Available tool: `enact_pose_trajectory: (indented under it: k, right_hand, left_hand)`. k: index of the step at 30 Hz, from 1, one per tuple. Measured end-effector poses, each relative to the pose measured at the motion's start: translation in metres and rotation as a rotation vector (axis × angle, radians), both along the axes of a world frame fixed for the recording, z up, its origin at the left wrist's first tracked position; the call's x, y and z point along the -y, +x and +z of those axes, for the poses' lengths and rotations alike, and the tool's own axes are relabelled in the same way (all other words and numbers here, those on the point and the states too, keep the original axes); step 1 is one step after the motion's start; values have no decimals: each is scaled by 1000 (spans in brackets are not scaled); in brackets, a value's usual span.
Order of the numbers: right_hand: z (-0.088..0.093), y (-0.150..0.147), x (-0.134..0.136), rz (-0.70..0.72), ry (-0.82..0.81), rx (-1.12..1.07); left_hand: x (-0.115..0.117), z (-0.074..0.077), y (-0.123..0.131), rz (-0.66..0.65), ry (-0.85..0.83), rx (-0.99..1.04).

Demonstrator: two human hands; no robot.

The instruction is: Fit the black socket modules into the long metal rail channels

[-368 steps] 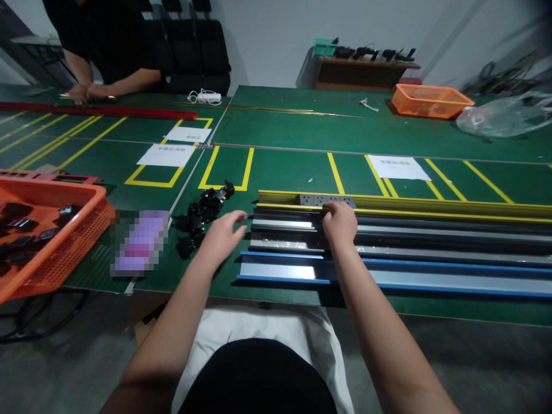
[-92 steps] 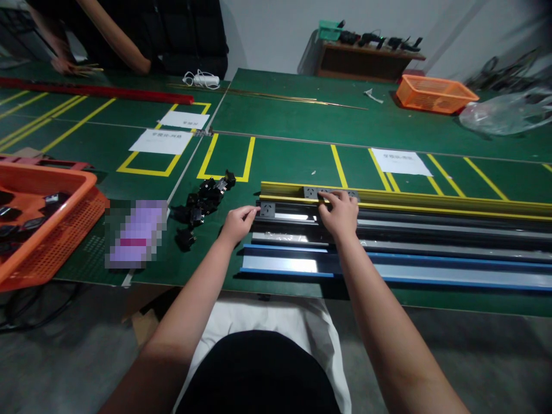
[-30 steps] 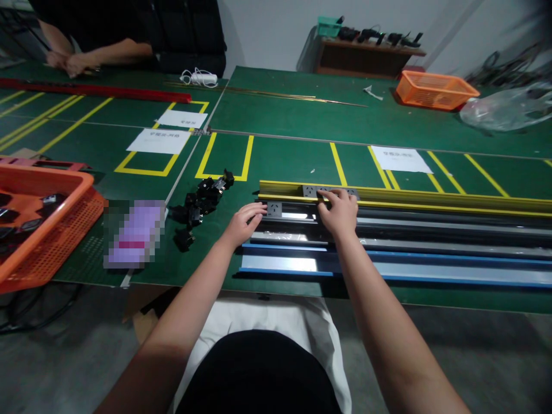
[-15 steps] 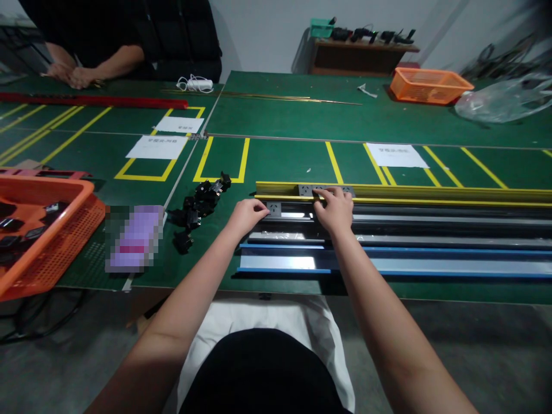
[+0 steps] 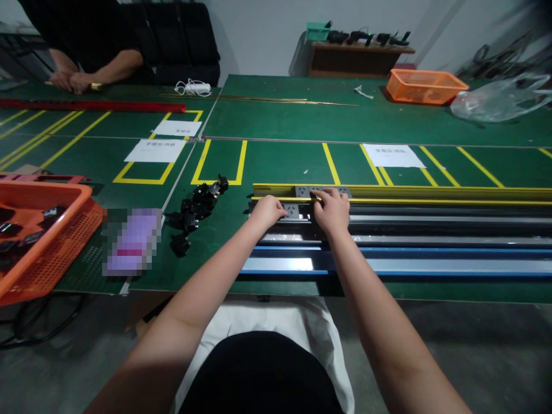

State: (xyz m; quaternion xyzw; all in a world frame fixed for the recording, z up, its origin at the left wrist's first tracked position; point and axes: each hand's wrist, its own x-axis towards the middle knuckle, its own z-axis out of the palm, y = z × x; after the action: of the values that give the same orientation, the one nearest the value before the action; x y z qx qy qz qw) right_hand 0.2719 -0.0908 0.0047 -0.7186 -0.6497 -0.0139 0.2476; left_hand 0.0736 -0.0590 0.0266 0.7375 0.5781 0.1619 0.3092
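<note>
Long rails lie side by side on the green table: a yellow rail (image 5: pixel 431 194), a black rail (image 5: pixel 431 221), a silver rail (image 5: pixel 431 240) and a blue rail (image 5: pixel 431 267). My left hand (image 5: pixel 268 211) is curled on a small grey socket module (image 5: pixel 294 211) seated in the black rail near its left end. My right hand (image 5: pixel 332 210) rests curled across the black and yellow rails, its fingertips touching a grey socket strip (image 5: pixel 307 191) in the yellow rail.
A pile of black plugs (image 5: pixel 196 207) lies left of the rails. An orange basket (image 5: pixel 38 230) with black parts sits at the far left, another orange basket (image 5: pixel 425 86) at the back right. A person's folded hands (image 5: pixel 71 80) rest behind a red rail (image 5: pixel 90 106).
My left hand has slid the grey socket module rightward along the black rail, closer to my right hand. My right hand has stayed on the yellow rail's strip.
</note>
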Motion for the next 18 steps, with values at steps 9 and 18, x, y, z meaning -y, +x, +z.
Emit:
enact_pose_trajectory:
  k: [9,18]
  right_hand:
    - [0,0,-1,-12,-1,-8]
    - [-2,2,-2,-1,2,-28]
  left_hand:
    - [2,-1,40,-50,-7,28]
    - [4,-3,55,-57,-26,25]
